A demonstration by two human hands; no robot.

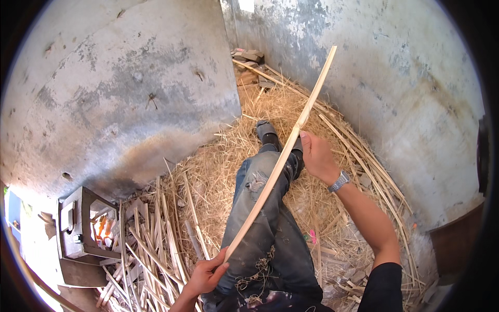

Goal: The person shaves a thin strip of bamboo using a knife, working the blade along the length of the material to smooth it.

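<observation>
A long, pale split-bamboo strip [270, 190] runs slantwise over my outstretched legs, from low near my lap up toward the far right. A joint ridge shows on it close to my right hand. My left hand [207, 275] pinches its near end between thumb and fingers. Farther up, my right hand [317, 156], with a metal watch on the wrist, is closed around the strip just below the ridge. The strip's far end sticks out past that hand against the wall. Curly shavings [257, 278] lie on my dark, worn trousers [254, 223].
Straw-like shavings [208, 171] cover the floor around my legs. Several long strips [364, 156] lie along the right wall [400, 78], and more strips [161, 244] are heaped at left. A box-like metal frame [78, 223] stands at far left. Broken bricks [249, 56] sit in the far corner.
</observation>
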